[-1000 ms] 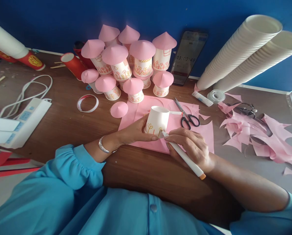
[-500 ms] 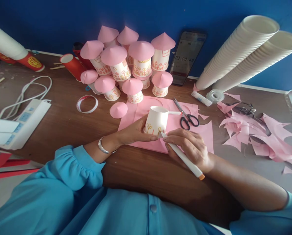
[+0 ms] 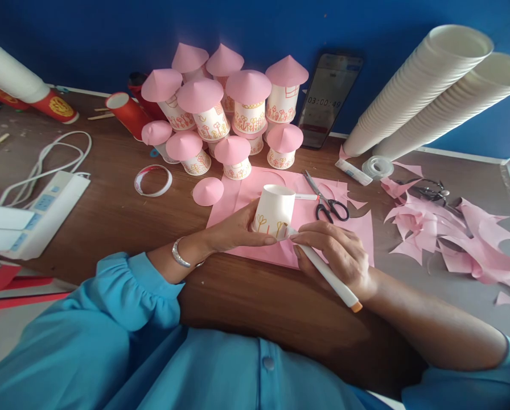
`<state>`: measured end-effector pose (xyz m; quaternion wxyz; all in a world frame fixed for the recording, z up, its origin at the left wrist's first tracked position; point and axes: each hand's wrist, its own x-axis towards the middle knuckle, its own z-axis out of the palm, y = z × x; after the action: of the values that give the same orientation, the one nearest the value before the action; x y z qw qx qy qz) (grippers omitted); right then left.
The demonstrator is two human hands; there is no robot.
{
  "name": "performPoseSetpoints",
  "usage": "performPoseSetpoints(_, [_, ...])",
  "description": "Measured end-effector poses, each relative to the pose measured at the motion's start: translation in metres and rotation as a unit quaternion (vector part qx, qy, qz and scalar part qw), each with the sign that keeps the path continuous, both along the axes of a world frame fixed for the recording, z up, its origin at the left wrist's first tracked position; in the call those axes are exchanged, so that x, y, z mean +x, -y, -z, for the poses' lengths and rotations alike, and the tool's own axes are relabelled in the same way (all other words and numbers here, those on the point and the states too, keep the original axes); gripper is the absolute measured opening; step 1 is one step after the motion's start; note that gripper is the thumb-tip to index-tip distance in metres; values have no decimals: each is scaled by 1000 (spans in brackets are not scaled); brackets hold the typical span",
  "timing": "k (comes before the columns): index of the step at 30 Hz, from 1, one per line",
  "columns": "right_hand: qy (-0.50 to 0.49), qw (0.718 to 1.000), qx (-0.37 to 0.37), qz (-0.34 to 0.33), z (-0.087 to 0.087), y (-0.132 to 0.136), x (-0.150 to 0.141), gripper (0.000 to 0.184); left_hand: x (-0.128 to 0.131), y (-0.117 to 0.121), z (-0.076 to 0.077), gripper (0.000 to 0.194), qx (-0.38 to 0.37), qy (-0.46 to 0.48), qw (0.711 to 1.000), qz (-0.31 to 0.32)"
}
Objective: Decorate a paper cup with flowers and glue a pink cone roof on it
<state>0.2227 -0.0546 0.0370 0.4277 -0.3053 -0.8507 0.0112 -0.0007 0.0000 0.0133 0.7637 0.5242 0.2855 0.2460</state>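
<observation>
My left hand (image 3: 240,228) is wrapped round the lower part of a white paper cup (image 3: 275,206), its open end facing up. Yellow-brown flowers and a short red stroke are drawn low on the cup's side. Between the fingers of my right hand (image 3: 336,253) is a white marker (image 3: 328,279) with an orange end, its tip at the cup's drawn flower. Beneath the cup lie pink paper sheets (image 3: 353,233). Black-handled scissors (image 3: 329,205) and a second white pen (image 3: 306,197) rest on them. A small pink paper cone (image 3: 208,191) sits just left of the sheets.
Decorated cups with pink cone roofs (image 3: 201,97) crowd the back. A phone (image 3: 329,102) leans on the blue wall beside tall paper cup stacks (image 3: 421,85). Pink scraps (image 3: 426,219) and clear tape (image 3: 377,167) lie right; a tape ring (image 3: 153,181) and power strip (image 3: 45,213) left.
The marker tip has shifted slightly up and right along the cup's side, and more of the yellow-brown flower shows. My left hand keeps the cup in nearly the same place.
</observation>
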Motion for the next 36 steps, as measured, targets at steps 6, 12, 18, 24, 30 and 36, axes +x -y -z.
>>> performPoseSetpoints(6, [0, 1000, -16, -11, 0, 2, 0, 27, -1, 1, 1, 58, -3, 0, 1000, -2])
performPoseSetpoints(12, [0, 1000, -24, -19, 2, 4, -2, 27, 0, 1, 1, 64, -6, -3, 1000, -5])
performPoseSetpoints(18, [-2, 999, -23, -22, 1, 4, -3, 27, 1, 1, 0, 58, -6, 2, 1000, -3])
performPoseSetpoints(24, [-4, 999, -25, -32, 1, 5, -1, 28, 1, 1, 0, 54, -11, 6, 1000, 1])
performPoseSetpoints(30, [-2, 999, -23, -34, 2, 4, -1, 31, 1, 2, 1, 60, -15, -4, 1000, -3])
performPoseSetpoints(36, [0, 999, -15, -30, 3, 2, -1, 30, 1, 1, 0, 67, 0, -18, 1000, -7])
